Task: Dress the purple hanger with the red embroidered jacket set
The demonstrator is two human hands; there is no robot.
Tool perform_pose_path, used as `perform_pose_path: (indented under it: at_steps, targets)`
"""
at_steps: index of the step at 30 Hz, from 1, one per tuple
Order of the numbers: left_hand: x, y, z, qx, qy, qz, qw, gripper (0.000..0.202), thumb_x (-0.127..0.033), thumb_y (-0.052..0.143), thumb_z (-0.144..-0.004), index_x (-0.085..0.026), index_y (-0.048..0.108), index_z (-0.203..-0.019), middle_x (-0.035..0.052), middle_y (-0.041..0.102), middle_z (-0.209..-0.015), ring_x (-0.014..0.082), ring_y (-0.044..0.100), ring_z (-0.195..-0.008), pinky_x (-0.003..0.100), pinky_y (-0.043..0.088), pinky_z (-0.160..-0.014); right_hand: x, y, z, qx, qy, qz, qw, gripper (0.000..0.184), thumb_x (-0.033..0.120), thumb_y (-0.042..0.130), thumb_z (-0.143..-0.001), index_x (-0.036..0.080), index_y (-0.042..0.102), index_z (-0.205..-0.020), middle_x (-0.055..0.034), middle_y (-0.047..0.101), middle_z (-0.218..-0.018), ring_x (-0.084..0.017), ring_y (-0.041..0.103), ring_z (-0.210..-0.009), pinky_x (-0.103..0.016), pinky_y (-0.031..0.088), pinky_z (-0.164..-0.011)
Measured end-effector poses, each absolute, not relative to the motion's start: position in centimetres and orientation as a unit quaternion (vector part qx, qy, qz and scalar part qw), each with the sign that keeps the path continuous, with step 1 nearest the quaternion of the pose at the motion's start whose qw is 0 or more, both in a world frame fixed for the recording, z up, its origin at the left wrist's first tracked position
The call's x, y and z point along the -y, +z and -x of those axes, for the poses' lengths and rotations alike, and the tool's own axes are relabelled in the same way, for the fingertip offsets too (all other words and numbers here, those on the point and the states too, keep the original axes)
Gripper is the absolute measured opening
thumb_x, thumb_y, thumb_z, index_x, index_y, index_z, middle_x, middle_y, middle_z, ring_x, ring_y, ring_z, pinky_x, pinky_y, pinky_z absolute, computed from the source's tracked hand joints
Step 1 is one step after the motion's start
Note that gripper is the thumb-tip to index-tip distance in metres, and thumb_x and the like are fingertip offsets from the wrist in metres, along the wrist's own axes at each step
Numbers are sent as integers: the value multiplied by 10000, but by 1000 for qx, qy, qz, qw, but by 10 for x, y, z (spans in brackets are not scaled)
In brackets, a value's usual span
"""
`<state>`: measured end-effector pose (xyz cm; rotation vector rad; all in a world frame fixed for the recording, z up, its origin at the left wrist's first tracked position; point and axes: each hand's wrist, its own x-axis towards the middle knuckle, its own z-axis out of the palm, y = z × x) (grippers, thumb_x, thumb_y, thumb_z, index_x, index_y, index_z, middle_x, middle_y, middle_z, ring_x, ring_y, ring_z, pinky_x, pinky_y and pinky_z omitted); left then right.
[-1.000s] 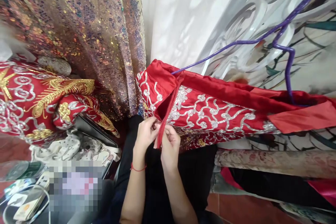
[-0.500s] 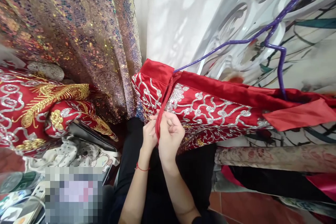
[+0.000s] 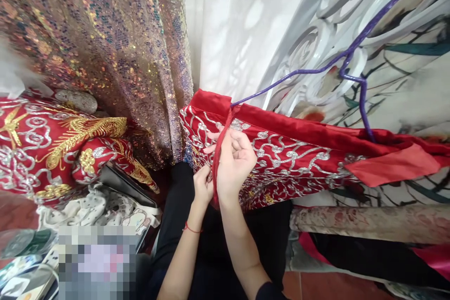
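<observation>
A red garment (image 3: 291, 150) with silver embroidery hangs in front of me from a purple hanger (image 3: 302, 71). Down its opening runs a narrow red fabric edge (image 3: 221, 150), raised like a cord. My right hand (image 3: 237, 161) has this edge between its thumb and fingers, with some fingertips showing beyond it on the left. Lower down, my left hand (image 3: 204, 186) is closed against the same edge; its fingertips are partly hidden. A red string bracelet (image 3: 192, 228) circles the left wrist. The garment's lower part falls over my dark-clothed lap.
A sequined cloth (image 3: 133, 47) hangs at the left, beside a white curtain (image 3: 242, 23). Red embroidered fabric with gold trim (image 3: 87, 140), a black flat item (image 3: 128, 185) and a plastic bottle (image 3: 28, 242) lie to the left. White scrollwork (image 3: 309, 47) stands behind the hanger.
My right hand has moved up along the red edge, and its fingers have spread somewhat. The left hand stays low, now apart from the right. The view has shifted slightly.
</observation>
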<state>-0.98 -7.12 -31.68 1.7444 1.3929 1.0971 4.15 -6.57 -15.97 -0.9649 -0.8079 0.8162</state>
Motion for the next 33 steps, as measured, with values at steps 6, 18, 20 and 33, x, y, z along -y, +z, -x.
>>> perform_pose_path:
  at_steps: [6,18,20,33]
  targets:
    - [63,-319,5,-528,533,-599,278,316,-328,460,-797,-235,240,-590,-16,359,-559,132,353,-544,308,313,-552,58,-146,-49,385,354,420,741,205,407,612,-891,207,581,-860,4,726,-758,-93,640,-500,-253,579,-564]
    - [89,-254,16,-305,635,-533,469,606,-729,476,-878,-206,628,-1142,97,670,-1033,252,637,-972,366,527,-864,98,-175,-80,581,262,483,600,167,333,566,-979,220,680,-936,39,627,-668,-82,574,-560,-206,484,-567]
    - [89,-227,8,-284,624,-519,511,527,-661,559,-886,-221,627,-1166,86,667,-1043,226,644,-929,345,534,-841,107,-173,-90,657,204,490,536,173,292,529,-999,225,689,-1010,1,700,-796,-107,655,-667,-228,532,-656]
    - [44,-144,-63,-252,541,-659,457,444,-304,720,-878,-240,666,-1315,-72,447,-540,80,358,-499,211,353,-508,161,-112,-299,643,-309,639,289,380,339,681,-914,247,671,-1282,-148,612,-1291,-349,540,-1207,-569,435,-1010]
